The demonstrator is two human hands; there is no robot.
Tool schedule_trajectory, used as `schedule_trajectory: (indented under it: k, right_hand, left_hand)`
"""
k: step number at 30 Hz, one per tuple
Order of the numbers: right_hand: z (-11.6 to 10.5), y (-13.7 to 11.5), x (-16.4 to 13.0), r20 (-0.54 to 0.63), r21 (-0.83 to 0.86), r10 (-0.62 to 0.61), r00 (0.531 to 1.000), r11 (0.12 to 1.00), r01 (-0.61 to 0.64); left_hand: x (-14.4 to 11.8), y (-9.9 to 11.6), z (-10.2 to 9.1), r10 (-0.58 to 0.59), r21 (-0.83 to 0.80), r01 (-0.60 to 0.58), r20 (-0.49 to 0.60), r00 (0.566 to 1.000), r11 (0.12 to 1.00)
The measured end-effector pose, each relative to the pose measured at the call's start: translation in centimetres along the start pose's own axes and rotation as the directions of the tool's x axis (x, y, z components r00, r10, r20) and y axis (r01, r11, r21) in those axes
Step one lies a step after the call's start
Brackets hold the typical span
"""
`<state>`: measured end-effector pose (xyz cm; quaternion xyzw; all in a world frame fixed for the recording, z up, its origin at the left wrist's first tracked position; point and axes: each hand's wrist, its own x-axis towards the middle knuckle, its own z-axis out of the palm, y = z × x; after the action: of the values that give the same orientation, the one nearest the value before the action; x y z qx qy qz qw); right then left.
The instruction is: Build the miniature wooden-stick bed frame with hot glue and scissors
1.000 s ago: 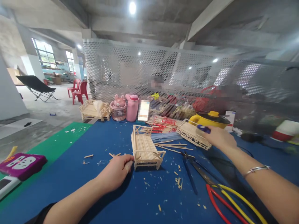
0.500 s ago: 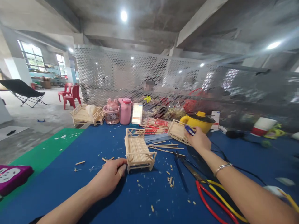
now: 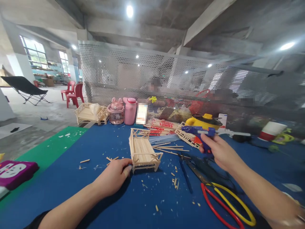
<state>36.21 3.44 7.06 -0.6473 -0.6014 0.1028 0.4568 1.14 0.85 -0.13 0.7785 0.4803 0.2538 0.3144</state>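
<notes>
Wooden stick bed frame looks mostly built, left hand resting loosely against its near corner, gripping nothing. Right hand fingers wrapped around blue glue gun; gluing apparently left, loose sticks on surface.

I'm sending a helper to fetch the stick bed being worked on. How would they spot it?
On the blue mat, find the left hand; the stick bed stands at its fingertips. Unlike the stick bed by the pink bottle, it stands mid-mat.

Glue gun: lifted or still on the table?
Lifted. The right hand grips the glue gun above the blue mat, nozzle pointing left.
</notes>
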Motion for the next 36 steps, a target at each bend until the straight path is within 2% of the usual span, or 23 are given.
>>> schedule_trajectory:
  k: [2,3,6,9,14,18,23,36]
  right_hand:
    - [-0.4,-2.1,-3.3,0.204,-0.008,-0.061,0.977,0.998,0.064]
    - [-0.5,-2.9,-4.9,0.245,-0.05,-0.102,0.964,0.992,0.118]
    - [0.0,-4.4,-8.7,0.257,-0.165,-0.261,0.931,0.937,0.308]
    - [1.5,-4.7,-10.5,0.275,-0.243,-0.339,0.9,0.881,0.407]
    - [3.9,-5.9,-10.8,0.333,-0.261,-0.396,0.856,0.834,0.487]
    - [4.6,-7.1,-10.6,0.386,-0.241,-0.407,0.828,0.822,0.516]
    - [4.9,-7.4,-10.5,0.414,-0.27,-0.383,0.826,0.815,0.513]
    - [5.5,-7.6,-10.3,0.395,-0.305,-0.386,0.834,0.801,0.515]
  left_hand:
    - [0.0,0.0,-0.1,0.009,0.004,-0.009,0.004,1.0,1.0]
    - [0.0,0.0,-0.1,0.014,0.007,-0.014,0.004,1.0,1.0]
    - [0.0,-0.1,-0.2,0.027,0.028,-0.027,0.0,1.0,0.999]
    - [0.0,-0.3,-0.3,0.028,0.051,-0.028,-0.002,1.0,0.998]
    - [0.0,-0.4,-0.3,0.021,0.076,-0.021,0.003,1.0,0.997]
    - [-0.1,-0.3,-0.3,0.017,0.093,-0.017,-0.008,1.0,0.995]
    - [0.0,-0.3,-0.4,0.024,0.104,-0.023,-0.012,1.0,0.994]
    - [0.0,-0.3,-0.3,0.02,0.099,-0.018,-0.017,1.0,0.995]
